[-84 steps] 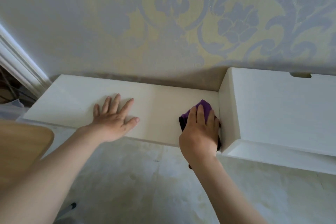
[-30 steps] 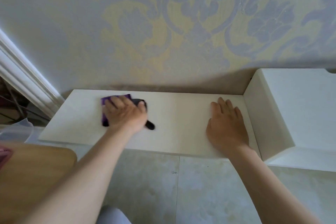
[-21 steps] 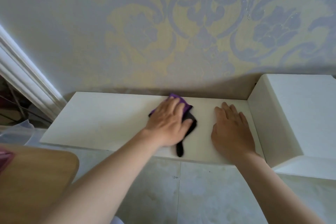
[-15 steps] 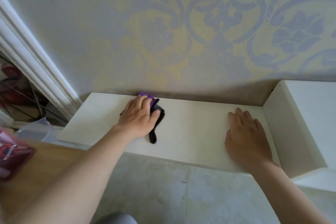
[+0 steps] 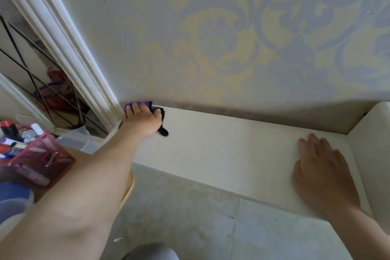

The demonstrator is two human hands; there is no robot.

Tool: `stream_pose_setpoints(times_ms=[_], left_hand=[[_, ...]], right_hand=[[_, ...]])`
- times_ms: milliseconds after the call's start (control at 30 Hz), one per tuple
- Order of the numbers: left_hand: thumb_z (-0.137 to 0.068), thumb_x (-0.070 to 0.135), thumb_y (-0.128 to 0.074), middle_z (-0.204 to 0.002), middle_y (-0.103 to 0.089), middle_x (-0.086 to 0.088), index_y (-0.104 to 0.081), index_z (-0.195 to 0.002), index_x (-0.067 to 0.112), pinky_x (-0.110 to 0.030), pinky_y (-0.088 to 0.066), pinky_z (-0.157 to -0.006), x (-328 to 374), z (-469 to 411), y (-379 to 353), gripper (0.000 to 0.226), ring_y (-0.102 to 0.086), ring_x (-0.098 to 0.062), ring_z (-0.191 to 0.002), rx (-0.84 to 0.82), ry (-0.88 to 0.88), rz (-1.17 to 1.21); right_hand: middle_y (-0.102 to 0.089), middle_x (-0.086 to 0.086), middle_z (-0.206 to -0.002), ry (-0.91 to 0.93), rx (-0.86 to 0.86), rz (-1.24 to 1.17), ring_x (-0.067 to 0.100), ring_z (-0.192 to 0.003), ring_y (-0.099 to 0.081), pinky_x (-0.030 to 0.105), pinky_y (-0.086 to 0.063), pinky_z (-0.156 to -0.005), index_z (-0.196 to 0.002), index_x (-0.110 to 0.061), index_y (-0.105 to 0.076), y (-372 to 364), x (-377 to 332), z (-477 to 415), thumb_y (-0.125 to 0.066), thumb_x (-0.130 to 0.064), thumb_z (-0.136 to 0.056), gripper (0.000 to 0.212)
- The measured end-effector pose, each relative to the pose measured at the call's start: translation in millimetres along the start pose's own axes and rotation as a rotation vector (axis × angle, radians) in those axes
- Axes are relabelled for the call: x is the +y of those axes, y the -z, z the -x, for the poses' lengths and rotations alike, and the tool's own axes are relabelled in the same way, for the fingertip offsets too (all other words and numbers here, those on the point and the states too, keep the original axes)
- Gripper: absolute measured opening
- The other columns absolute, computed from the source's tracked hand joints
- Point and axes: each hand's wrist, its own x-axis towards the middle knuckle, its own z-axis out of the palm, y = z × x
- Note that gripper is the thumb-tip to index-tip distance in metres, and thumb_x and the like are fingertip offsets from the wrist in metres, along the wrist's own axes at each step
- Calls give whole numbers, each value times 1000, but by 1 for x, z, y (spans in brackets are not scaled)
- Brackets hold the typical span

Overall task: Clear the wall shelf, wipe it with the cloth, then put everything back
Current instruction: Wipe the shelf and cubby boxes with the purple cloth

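Note:
The white wall shelf runs along the patterned wall with nothing standing on it. My left hand presses a purple and black cloth flat on the shelf's far left back corner, against the wall. Part of the cloth is hidden under the palm. My right hand lies flat and open on the shelf's right end, near its front edge.
A red mesh basket holding several small items sits on a wooden table at lower left, beside a clear plastic container. A raised white box section borders the shelf's right end. A white door frame stands left.
The cloth passed from my right hand to my left. My left hand swept it back and forth and has now slid it to the far left back corner. The right hand stays flat.

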Motion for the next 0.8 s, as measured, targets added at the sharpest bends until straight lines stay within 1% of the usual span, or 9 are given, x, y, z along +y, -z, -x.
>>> stream_pose_setpoints(times_ms=[67, 233, 300, 367, 467, 533, 600, 700, 800], left_hand=[[-99, 56, -21, -166, -6, -18, -14, -156, 4, -49, -4, -124, 33, 23, -4, 78, -3, -36, -153, -26, -57, -12], [-102, 52, -21, -164, 10, -25, -1, -156, -2, -52, 7, -122, 136, 137, -26, 79, 9, -42, -152, -103, -392, -26], [-103, 51, -23, -165, 12, -22, 1, -157, -1, -50, 9, -123, 152, 166, -31, 79, 12, -39, -152, -124, -564, -29], [-102, 54, -24, -167, 10, -16, 0, -158, 3, -46, 7, -124, 147, 161, -31, 80, 11, -32, -154, -113, -660, -25], [-100, 59, -22, -168, 1, -12, -7, -159, 8, -43, 0, -125, 112, 117, -23, 79, 4, -27, -155, -53, -566, 1], [-100, 57, -21, -167, -6, -11, -13, -158, 9, -42, -3, -124, 83, 87, -17, 76, -2, -26, -154, -5, -478, 10], [-101, 55, -22, -165, -11, -12, -16, -157, 8, -41, -5, -124, 61, 65, -13, 73, -6, -25, -153, -3, -413, 25], [-100, 55, -23, -158, -23, -14, -27, -150, 8, -42, -12, -122, 36, 38, -11, 69, -16, -27, -150, 43, -297, 46], [-99, 59, -22, -158, -24, -18, -25, -151, 7, -43, -15, -122, 2, 10, -4, 74, -20, -31, -148, 36, -95, 64]], right_hand=[[-18, 8, -164, -6, 0, 9, 26, -151, -11, 43, -10, -123, -149, -14, -31, 0, -2, 0, -31, -19, -96, 53], [-15, 7, -165, -5, -12, 10, 25, -152, -8, 42, -9, -124, -151, -14, -27, 2, -2, 0, -26, -19, -96, 56], [-13, 6, -166, -2, -11, -13, 24, -153, -6, 40, -6, -124, -153, -14, -25, 2, -2, 1, -28, -19, -98, 56], [-15, 6, -166, 4, 3, -36, 24, -153, -7, 40, -6, -124, -153, -13, -27, 2, -2, 3, -31, -18, -98, 56], [-15, 5, -167, 9, 6, -47, 23, -154, -7, 39, -5, -125, -153, -14, -28, 2, 0, 3, -30, -18, -98, 55], [-15, 5, -167, 7, 5, -46, 23, -154, -7, 39, -5, -125, -154, -15, -27, 1, 1, 2, -29, -19, -98, 56], [-14, 5, -167, 8, -1, -30, 23, -154, -7, 39, -6, -125, -155, -15, -26, 1, 1, 2, -28, -21, -97, 58], [-14, 4, -167, 13, 4, -29, 22, -154, -7, 38, -5, -124, -154, -16, -26, 1, 3, 2, -27, -21, -97, 57], [-14, 4, -167, 18, 6, -26, 22, -153, -7, 38, -4, -124, -153, -17, -26, -1, 3, 2, -27, -21, -97, 56]])
